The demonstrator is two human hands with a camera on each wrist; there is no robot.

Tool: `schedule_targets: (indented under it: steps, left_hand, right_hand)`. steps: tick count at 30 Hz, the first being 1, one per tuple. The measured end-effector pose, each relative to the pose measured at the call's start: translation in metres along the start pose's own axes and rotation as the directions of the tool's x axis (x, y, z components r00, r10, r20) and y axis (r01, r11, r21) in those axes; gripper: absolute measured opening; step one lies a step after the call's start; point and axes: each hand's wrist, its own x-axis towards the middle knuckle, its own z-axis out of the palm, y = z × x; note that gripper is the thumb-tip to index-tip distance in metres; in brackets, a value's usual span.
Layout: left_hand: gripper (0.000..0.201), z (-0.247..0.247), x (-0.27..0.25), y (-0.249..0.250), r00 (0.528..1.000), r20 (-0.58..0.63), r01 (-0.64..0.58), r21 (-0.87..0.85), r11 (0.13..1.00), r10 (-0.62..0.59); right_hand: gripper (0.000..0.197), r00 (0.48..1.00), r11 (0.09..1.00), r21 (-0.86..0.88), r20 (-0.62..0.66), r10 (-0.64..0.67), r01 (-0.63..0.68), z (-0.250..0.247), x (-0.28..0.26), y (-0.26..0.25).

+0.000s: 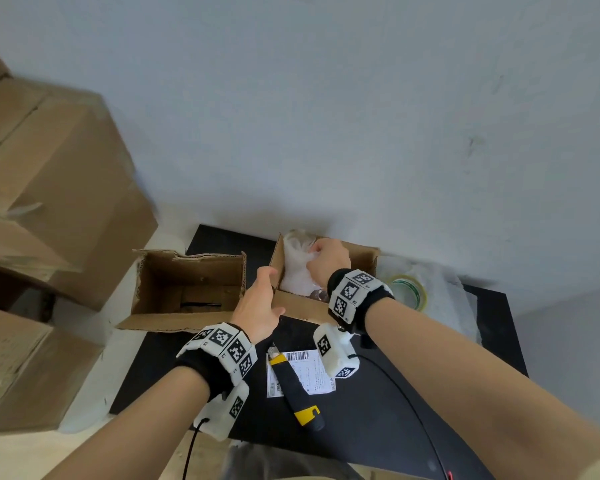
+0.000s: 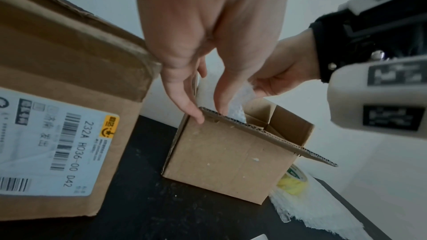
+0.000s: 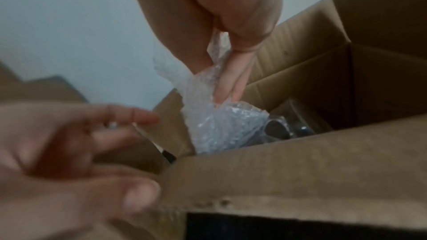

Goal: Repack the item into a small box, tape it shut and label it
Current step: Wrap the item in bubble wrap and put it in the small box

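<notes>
A small brown box [image 1: 302,308] stands open on the black table [image 1: 378,410] close to the wall. My right hand [image 1: 326,258] is over its opening and grips a wad of bubble wrap [image 1: 297,265] that sticks up out of the box. In the right wrist view the fingers [image 3: 228,83] pinch the wrap [image 3: 219,127], and a clear glassy item [image 3: 282,130] lies beside it inside. My left hand [image 1: 260,299] holds the box's near left corner, with the thumb on the front flap and the fingers on the left wall [image 2: 209,114].
A larger open box [image 1: 187,289] with a shipping label [image 2: 46,143] sits just left of the small one. A tape roll [image 1: 407,291] lies on a white foam sheet [image 1: 440,282] at the right. A yellow-black box cutter [image 1: 297,393] rests on a printed label [image 1: 312,372]. Big cartons [image 1: 49,185] are stacked at the left.
</notes>
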Motion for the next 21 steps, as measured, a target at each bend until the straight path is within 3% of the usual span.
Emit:
schedule_targets:
  steps: [2, 5, 7, 9, 12, 15, 18, 21]
  left_hand:
    - [0.062, 0.000, 0.000, -0.001, 1.000, 0.002, -0.011, -0.006, 1.000, 0.012]
    - [0.058, 0.000, -0.002, -0.003, 0.999, 0.005, -0.042, 0.004, 0.999, 0.042]
    - [0.058, 0.000, -0.003, -0.003, 0.999, -0.002, -0.054, 0.015, 0.998, 0.054]
    - [0.059, 0.001, -0.003, -0.002, 0.998, -0.011, -0.066, 0.022, 0.998, 0.066]
    - [0.058, 0.002, -0.003, -0.001, 0.997, -0.017, -0.074, 0.029, 0.997, 0.074]
    - [0.057, 0.003, -0.003, -0.001, 0.998, -0.010, -0.054, 0.017, 0.998, 0.054]
    - [0.060, 0.003, -0.003, 0.000, 0.999, -0.009, -0.032, 0.033, 0.999, 0.032]
    - [0.062, 0.003, -0.005, 0.002, 0.999, -0.015, -0.035, 0.053, 0.998, 0.036]
  right_hand:
    - [0.028, 0.996, 0.983, -0.168, 0.068, -0.058, 0.069, 0.004, -0.002, -0.005]
    - [0.029, 0.940, 0.880, -0.414, 0.329, -0.093, 0.232, -0.003, -0.009, -0.015]
    - [0.045, 0.880, 0.831, -0.459, 0.468, -0.076, 0.316, -0.009, -0.007, -0.014]
    - [0.057, 0.845, 0.799, -0.468, 0.526, -0.093, 0.379, -0.013, 0.000, -0.008]
    - [0.050, 0.836, 0.724, -0.528, 0.535, -0.123, 0.444, -0.006, 0.010, -0.002]
    - [0.036, 0.853, 0.718, -0.536, 0.498, -0.155, 0.443, 0.008, 0.019, -0.002]
    - [0.017, 0.862, 0.697, -0.594, 0.503, -0.069, 0.402, 0.016, 0.022, -0.010]
    - [0.026, 0.870, 0.702, -0.588, 0.484, -0.092, 0.402, 0.018, 0.027, -0.007]
